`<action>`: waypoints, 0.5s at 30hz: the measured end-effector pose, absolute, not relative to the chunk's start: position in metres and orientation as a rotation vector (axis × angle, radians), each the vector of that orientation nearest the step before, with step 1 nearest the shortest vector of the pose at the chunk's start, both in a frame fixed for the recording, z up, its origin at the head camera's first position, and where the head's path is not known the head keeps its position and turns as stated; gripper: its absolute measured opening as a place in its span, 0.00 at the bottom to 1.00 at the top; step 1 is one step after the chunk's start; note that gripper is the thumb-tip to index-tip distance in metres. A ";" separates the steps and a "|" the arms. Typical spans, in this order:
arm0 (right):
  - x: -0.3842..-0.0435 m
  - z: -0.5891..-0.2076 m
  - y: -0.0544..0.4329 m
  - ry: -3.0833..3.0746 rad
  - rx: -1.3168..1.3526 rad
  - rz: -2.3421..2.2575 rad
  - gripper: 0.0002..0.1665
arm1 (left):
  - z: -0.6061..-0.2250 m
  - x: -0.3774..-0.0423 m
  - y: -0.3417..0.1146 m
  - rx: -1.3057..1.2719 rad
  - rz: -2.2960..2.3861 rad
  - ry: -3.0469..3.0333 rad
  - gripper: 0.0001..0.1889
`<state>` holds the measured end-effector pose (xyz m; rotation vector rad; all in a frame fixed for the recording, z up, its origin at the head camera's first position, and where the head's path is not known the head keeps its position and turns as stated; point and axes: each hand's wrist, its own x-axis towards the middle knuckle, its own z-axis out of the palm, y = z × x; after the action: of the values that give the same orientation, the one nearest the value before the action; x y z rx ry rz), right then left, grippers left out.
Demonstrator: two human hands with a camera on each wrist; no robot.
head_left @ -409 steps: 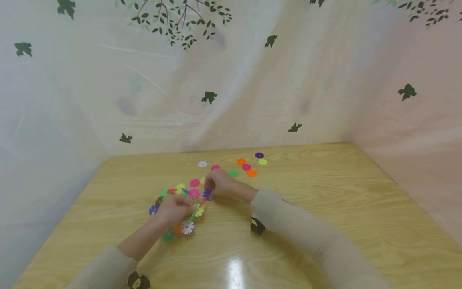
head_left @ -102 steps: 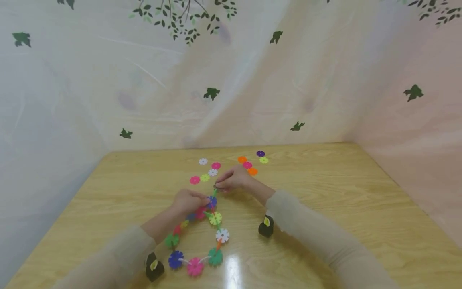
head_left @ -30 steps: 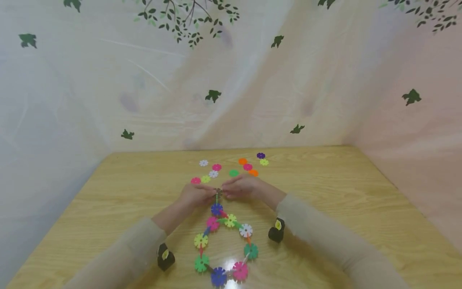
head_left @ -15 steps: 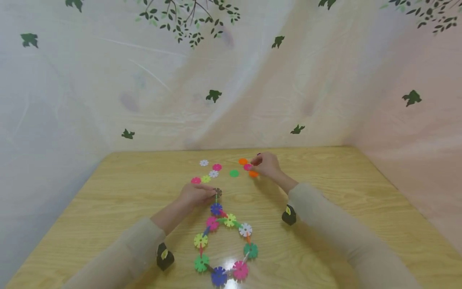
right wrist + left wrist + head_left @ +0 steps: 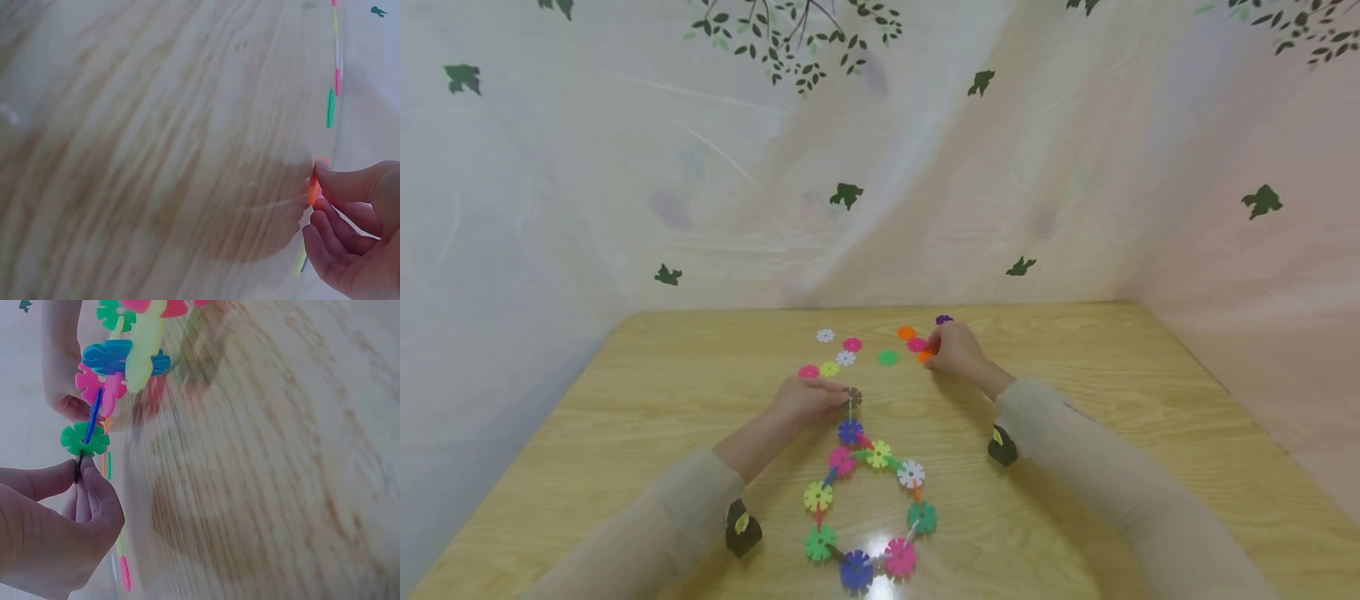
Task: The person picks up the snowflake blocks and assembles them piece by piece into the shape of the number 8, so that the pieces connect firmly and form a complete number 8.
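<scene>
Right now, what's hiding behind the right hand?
From the head view, a purple disc, its near edge covered, peeks out past the right hand. A yellow disc is covered there, though its edge shows in the right wrist view.

From above left grip [image 5: 808, 402] and right grip [image 5: 957, 350], the head view looks forward-down; wrist views, close beside each, share the counter [image 5: 1037, 367].

Looks like a screened-off indoor corner: enclosed by pale cloth [image 5: 737, 221] printed with green leaves [image 5: 847, 196], around a wood-grain table [image 5: 1052, 367]. Cannot be told whether home or studio.
</scene>
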<state>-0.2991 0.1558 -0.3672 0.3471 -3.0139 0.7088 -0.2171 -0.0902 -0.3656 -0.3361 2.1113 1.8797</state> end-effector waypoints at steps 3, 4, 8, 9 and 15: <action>-0.299 -0.368 0.157 -3.008 0.335 0.742 0.15 | -0.367 -0.219 -0.090 -0.326 1.873 2.116 0.15; -0.299 -0.369 0.158 -3.008 0.332 0.752 0.16 | -0.367 -0.219 -0.091 -0.323 1.875 2.115 0.15; -0.300 -0.369 0.159 -3.032 0.307 0.793 0.16 | -0.368 -0.219 -0.090 -0.322 1.867 2.120 0.15; -0.300 -0.369 0.159 -3.042 0.300 0.798 0.16 | -0.368 -0.219 -0.090 -0.325 1.866 2.122 0.15; -0.302 -0.363 0.160 -3.136 0.265 0.807 0.17 | -0.369 -0.220 -0.090 -0.326 1.853 2.126 0.15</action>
<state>-0.3022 0.1596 -0.3627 0.2646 -3.1360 0.8070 -0.2199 -0.0895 -0.3687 -0.3258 2.1259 1.8530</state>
